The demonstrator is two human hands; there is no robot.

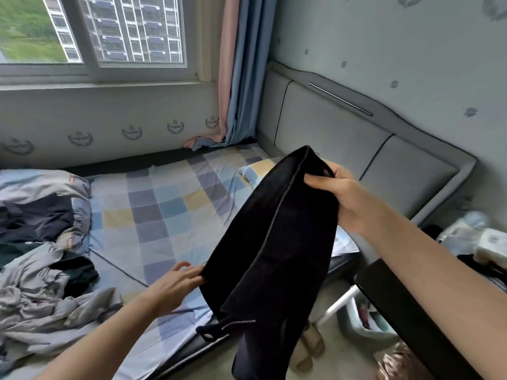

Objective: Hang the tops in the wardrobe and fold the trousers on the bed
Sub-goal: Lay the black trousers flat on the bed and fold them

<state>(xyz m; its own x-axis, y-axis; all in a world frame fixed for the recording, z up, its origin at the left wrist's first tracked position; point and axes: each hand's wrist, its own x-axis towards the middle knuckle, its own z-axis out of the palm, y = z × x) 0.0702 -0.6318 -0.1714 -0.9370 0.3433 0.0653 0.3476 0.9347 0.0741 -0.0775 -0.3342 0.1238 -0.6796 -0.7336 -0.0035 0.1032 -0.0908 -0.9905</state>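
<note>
The right hand [338,197] is raised at about 2 o'clock from frame centre, with fingers and thumb clamped on the upper edge of a black garment [270,242]. The garment hangs from this grip in mid-air above the near edge of the bed [164,209], its lower end dropping toward 6 o'clock. A short zip [238,323] with a dark pull tab shows near its lower part. Whether the garment is a top or trousers cannot be told.

The left hand [175,283] is at about 7 o'clock. Its fingers are extended and slightly apart, with the fingertips [198,271] touching the garment's left edge; it grips nothing.

The bed carries a checked sheet in blue, grey and yellow. A pile of clothes [41,270], grey and dark, lies on it at 9 o'clock, well apart from the held garment. A pillow [258,170] in the same check lies at 1 o'clock, just behind the garment, beside the padded grey headboard [356,138].

A window [109,31] is at 11 o'clock, with a pink-and-blue curtain [236,78] at 12 o'clock. A dark table [397,303] edge runs at 4 o'clock, under the right forearm.
</note>
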